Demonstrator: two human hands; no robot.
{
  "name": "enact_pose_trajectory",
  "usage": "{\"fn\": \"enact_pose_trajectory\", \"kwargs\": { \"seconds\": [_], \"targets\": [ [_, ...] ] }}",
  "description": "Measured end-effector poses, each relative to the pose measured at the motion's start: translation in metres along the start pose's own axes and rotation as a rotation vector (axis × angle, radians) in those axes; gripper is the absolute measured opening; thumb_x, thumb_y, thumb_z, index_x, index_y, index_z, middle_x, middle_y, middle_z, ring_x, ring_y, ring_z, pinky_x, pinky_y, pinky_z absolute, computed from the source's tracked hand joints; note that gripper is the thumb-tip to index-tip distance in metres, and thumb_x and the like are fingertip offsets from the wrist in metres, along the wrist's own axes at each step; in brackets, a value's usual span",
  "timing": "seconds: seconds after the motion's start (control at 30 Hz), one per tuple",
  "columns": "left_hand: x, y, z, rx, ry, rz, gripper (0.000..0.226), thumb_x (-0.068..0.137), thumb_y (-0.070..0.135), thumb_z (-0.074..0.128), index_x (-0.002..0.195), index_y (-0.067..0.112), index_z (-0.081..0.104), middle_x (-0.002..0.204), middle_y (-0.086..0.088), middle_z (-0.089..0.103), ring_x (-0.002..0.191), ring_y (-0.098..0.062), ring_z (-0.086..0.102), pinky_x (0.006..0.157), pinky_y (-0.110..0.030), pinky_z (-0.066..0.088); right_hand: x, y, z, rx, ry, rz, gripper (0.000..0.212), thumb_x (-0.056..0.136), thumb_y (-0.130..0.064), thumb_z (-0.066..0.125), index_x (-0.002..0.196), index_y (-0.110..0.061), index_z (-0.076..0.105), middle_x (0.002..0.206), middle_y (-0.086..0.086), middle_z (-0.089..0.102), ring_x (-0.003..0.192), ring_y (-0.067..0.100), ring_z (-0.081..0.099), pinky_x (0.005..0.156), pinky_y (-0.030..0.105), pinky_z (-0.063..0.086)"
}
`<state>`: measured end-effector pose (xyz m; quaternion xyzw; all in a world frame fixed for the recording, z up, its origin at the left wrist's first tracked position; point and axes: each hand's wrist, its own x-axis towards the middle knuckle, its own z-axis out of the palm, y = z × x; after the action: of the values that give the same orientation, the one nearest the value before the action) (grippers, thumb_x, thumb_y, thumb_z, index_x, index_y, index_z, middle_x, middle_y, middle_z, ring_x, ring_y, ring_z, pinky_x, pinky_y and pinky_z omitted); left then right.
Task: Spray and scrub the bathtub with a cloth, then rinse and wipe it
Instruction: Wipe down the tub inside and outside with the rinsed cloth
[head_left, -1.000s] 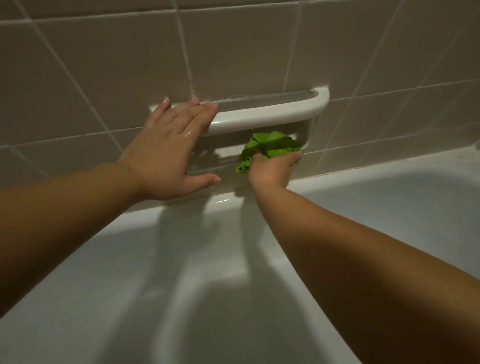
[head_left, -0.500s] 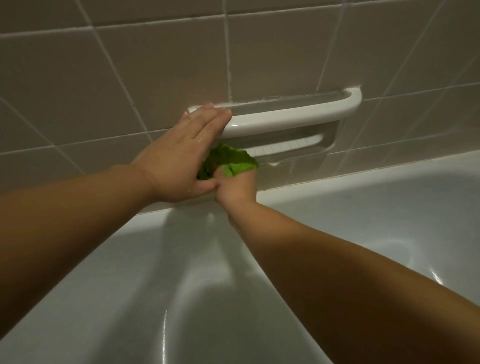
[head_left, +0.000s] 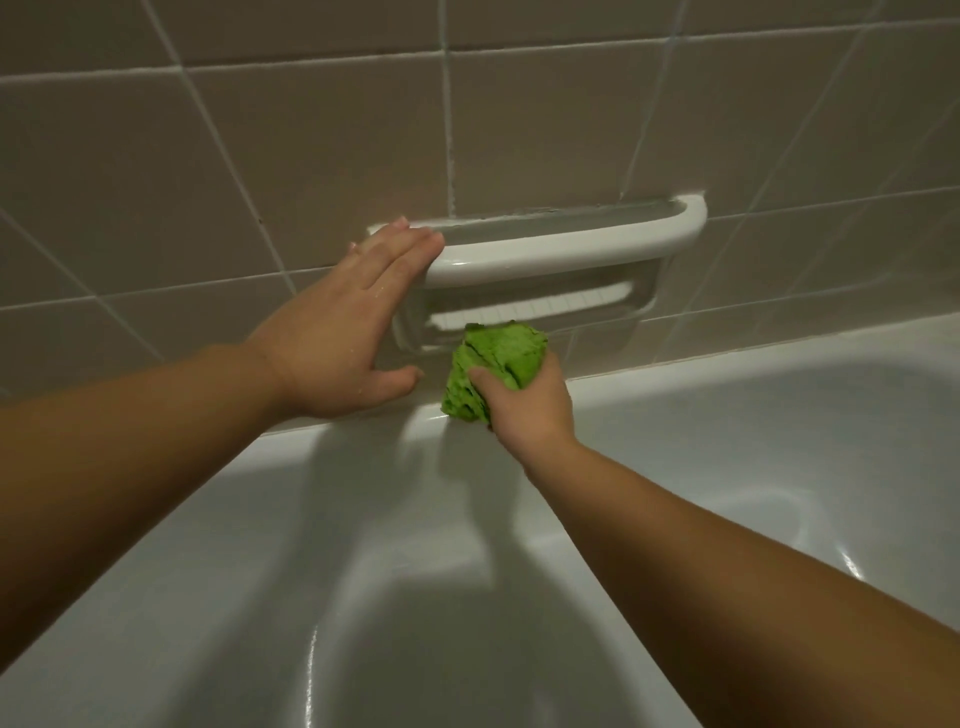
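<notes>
Beige wall tiles (head_left: 311, 156) back a white soap dish (head_left: 566, 247); my flat left hand (head_left: 343, 332) rests on it at nine o'clock, while my right hand (head_left: 524, 405) clutches a crumpled green cloth (head_left: 493, 364) above the bathtub (head_left: 363, 597).

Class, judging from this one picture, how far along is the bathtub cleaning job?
Done: hard to tell; the left hand, resting flat on the soap dish, shows droplets. In hand: the right hand grips the green cloth below the dish, above the tub rim. Left: rinsing and the final wipe; no running water shows.
</notes>
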<state>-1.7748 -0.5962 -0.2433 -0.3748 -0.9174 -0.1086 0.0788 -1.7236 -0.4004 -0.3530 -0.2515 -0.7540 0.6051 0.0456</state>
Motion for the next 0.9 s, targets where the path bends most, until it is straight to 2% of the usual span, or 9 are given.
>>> {"fn": "enact_pose_trajectory", "kwargs": {
  "seconds": [0.07,0.1,0.23,0.3,0.43,0.53,0.6,0.77,0.9],
  "targets": [
    [0.0,0.006,0.004,-0.013,0.029,-0.033,0.114,0.08,0.04,0.083,0.165,0.018,0.01,0.172,-0.004,0.012,0.16,-0.018,0.0,0.129,-0.044,0.014,-0.008,0.004,-0.03,-0.05,0.039,-0.069,0.071,0.083,-0.039,0.083,0.143,-0.032,0.046,0.114,-0.013,0.065,0.101,0.011,0.062,0.088,0.026,0.047],
    [0.0,0.009,0.006,-0.018,0.044,-0.048,0.114,0.081,0.041,0.083,0.165,0.019,0.01,0.171,-0.004,0.012,0.16,-0.017,0.0,0.129,-0.04,0.012,-0.01,0.004,-0.043,-0.063,0.062,-0.092,0.075,0.085,-0.035,0.082,0.148,-0.031,0.042,0.116,-0.012,0.064,0.102,0.011,0.06,0.087,0.024,0.044],
    [0.0,0.017,0.008,-0.022,0.068,-0.086,0.114,0.082,0.047,0.083,0.165,0.02,0.01,0.172,-0.001,0.011,0.16,-0.014,-0.001,0.127,-0.035,0.009,-0.002,-0.01,-0.089,-0.033,0.204,-0.133,0.093,0.087,-0.032,0.082,0.16,-0.03,0.024,0.134,-0.004,0.06,0.114,0.015,0.059,0.093,0.026,0.044],
    [0.0,0.018,0.008,-0.023,0.059,-0.098,0.113,0.083,0.057,0.078,0.165,0.021,0.009,0.172,0.0,0.01,0.159,-0.012,-0.003,0.128,-0.034,0.009,0.008,-0.025,-0.114,-0.002,0.295,-0.164,0.092,0.087,-0.033,0.082,0.159,-0.03,0.024,0.131,-0.005,0.06,0.111,0.014,0.058,0.092,0.023,0.042],
    [0.0,0.026,0.006,-0.043,0.045,-0.143,0.115,0.076,0.076,0.057,0.165,0.022,0.008,0.173,0.005,0.006,0.158,-0.006,-0.008,0.126,-0.022,-0.001,0.034,-0.06,-0.152,0.091,0.442,-0.22,0.085,0.086,-0.029,0.078,0.156,-0.034,0.032,0.119,-0.016,0.059,0.104,0.006,0.058,0.088,0.019,0.041],
    [-0.001,0.03,0.006,-0.062,0.036,-0.175,0.116,0.076,0.074,0.06,0.166,0.023,0.007,0.173,0.006,0.003,0.157,-0.005,-0.01,0.126,-0.033,0.007,0.049,-0.078,-0.157,0.117,0.431,-0.251,0.081,0.085,-0.027,0.069,0.157,-0.037,0.034,0.133,-0.013,0.063,0.116,0.011,0.061,0.104,0.03,0.048],
    [0.0,0.031,0.006,-0.069,0.028,-0.184,0.116,0.076,0.072,0.061,0.166,0.022,0.007,0.173,0.007,0.002,0.157,-0.005,-0.011,0.126,-0.035,0.008,0.054,-0.086,-0.15,0.103,0.398,-0.27,0.082,0.086,-0.028,0.064,0.161,-0.036,0.03,0.146,-0.007,0.056,0.129,0.017,0.056,0.112,0.036,0.044],
    [0.001,0.035,0.007,-0.077,0.031,-0.211,0.114,0.08,0.073,0.064,0.165,0.022,0.007,0.173,0.005,0.003,0.158,-0.008,-0.009,0.127,-0.038,0.009,0.04,-0.084,-0.135,-0.28,0.269,-0.38,0.082,0.095,-0.051,0.063,0.162,-0.044,0.017,0.162,0.004,0.025,0.145,0.032,0.029,0.114,0.044,0.035],
    [0.0,0.037,0.004,-0.074,0.015,-0.222,0.114,0.078,0.072,0.06,0.166,0.023,0.007,0.173,0.007,0.002,0.158,-0.006,-0.009,0.126,-0.035,0.007,0.063,-0.099,-0.158,-0.353,0.273,-0.317,0.082,0.096,-0.062,0.057,0.164,-0.036,0.019,0.158,0.007,0.037,0.143,0.036,0.036,0.118,0.045,0.033]
  ]
}}
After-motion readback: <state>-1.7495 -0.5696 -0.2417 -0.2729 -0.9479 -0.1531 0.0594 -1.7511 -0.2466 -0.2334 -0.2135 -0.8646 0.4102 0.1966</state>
